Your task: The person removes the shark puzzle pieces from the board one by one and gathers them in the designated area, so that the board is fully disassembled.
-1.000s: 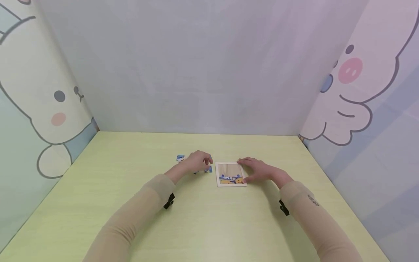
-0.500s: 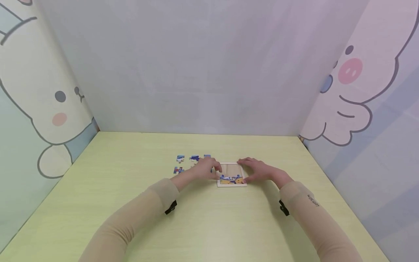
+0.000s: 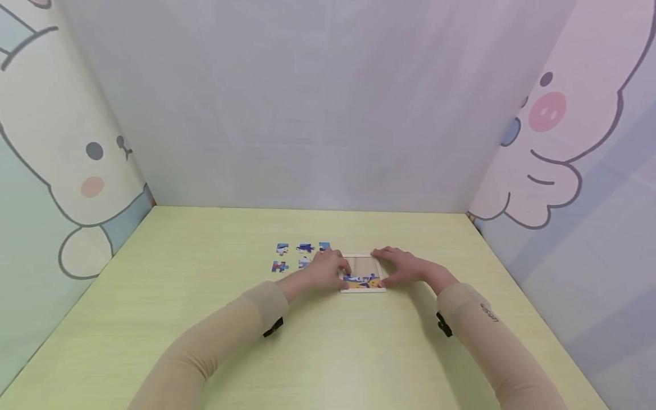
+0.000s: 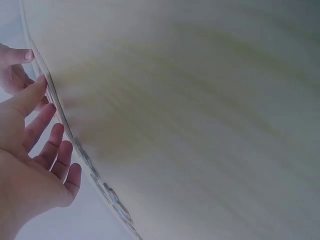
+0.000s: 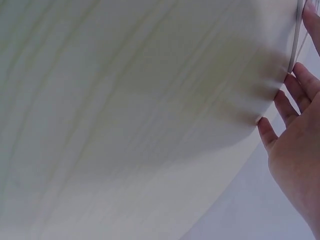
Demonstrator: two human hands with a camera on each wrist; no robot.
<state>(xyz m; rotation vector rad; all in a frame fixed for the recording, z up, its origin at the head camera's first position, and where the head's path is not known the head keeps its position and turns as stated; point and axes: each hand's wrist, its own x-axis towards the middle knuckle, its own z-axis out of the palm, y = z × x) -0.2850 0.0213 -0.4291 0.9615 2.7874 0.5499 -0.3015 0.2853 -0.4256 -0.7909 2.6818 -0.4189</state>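
Observation:
A small wooden puzzle frame (image 3: 361, 264) lies on the yellow-green table (image 3: 328, 353), with joined blue and orange pieces (image 3: 363, 280) along its near row. My left hand (image 3: 341, 272) rests at the frame's left edge, fingers reaching onto the near-left corner. In the left wrist view the left hand (image 4: 40, 130) shows straight fingers holding nothing. My right hand (image 3: 388, 267) lies flat against the frame's right edge. Its fingers (image 5: 287, 105) are also straight in the right wrist view. Several loose blue pieces (image 3: 304, 248) lie left of the frame.
The table is boxed in by a pale back wall (image 3: 318, 114) and cartoon-printed side panels (image 3: 61, 171). Both wrist views are mostly blurred table surface. Bare tabletop stretches in front of the frame and towards the far edge.
My left hand has moved right from the loose pieces to the frame's left edge, uncovering those pieces. The right hand has stayed at the frame's right edge.

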